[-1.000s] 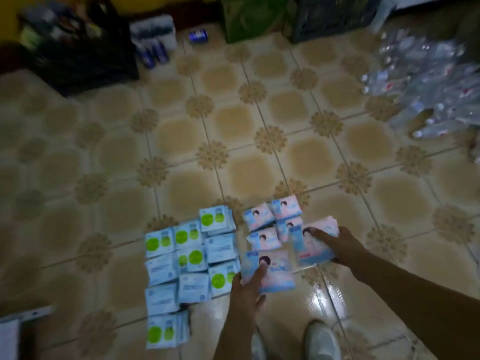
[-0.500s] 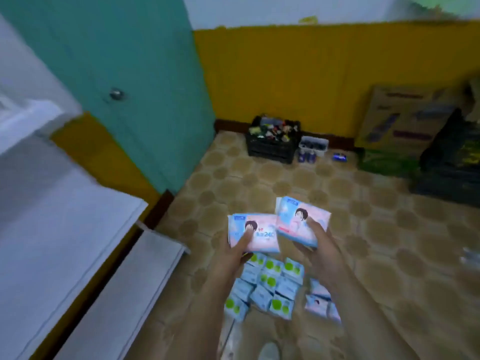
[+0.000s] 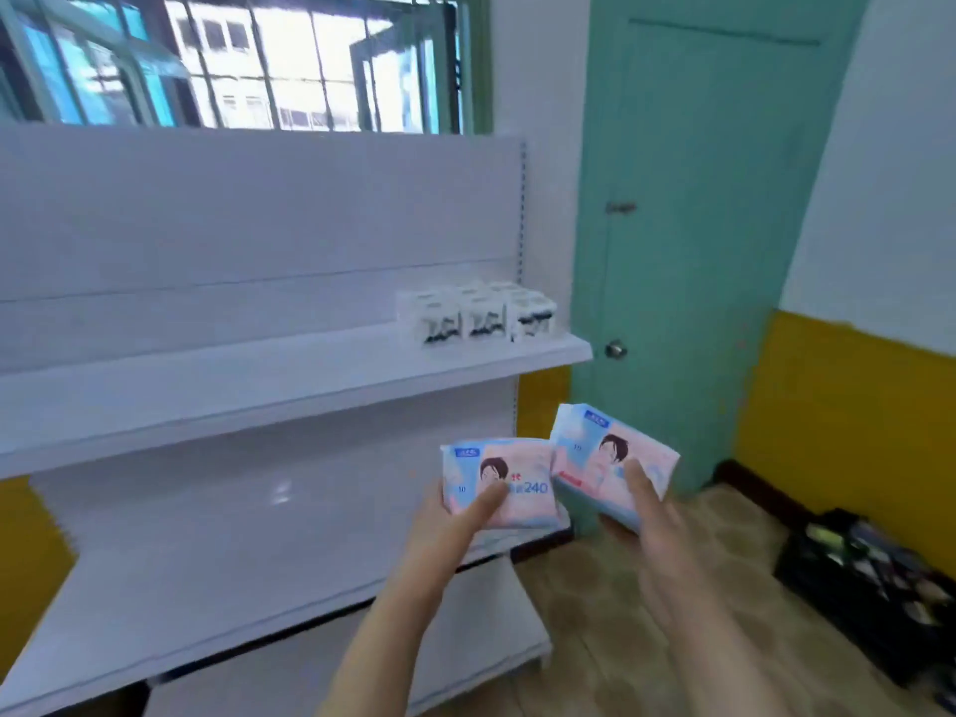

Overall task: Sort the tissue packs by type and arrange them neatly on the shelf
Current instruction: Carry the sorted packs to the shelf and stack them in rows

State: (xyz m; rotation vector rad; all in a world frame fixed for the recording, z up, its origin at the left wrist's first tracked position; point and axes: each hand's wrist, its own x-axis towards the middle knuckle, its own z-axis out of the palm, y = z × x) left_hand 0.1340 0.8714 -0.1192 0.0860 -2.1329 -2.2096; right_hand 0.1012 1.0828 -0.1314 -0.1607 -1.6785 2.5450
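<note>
Head view. Left hand point(image 3: 455, 514) grips 1 pink-and-blue tissue pack point(image 3: 509, 489), thumb curled over its front, pack marked "240". Right hand point(image 3: 654, 514) grips a second pink-and-blue pack point(image 3: 595, 458), thumb on its face, pack tilted. Both packs held in the air side by side, nearly touching, in front of the white shelf unit point(image 3: 289, 375), over its lower shelf. White boxes point(image 3: 476, 315) stand in rows at the right end of the upper shelf. Teal door point(image 3: 698, 225) right of the shelf; black crate point(image 3: 874, 587) on the tiled floor point(image 3: 610, 639).
</note>
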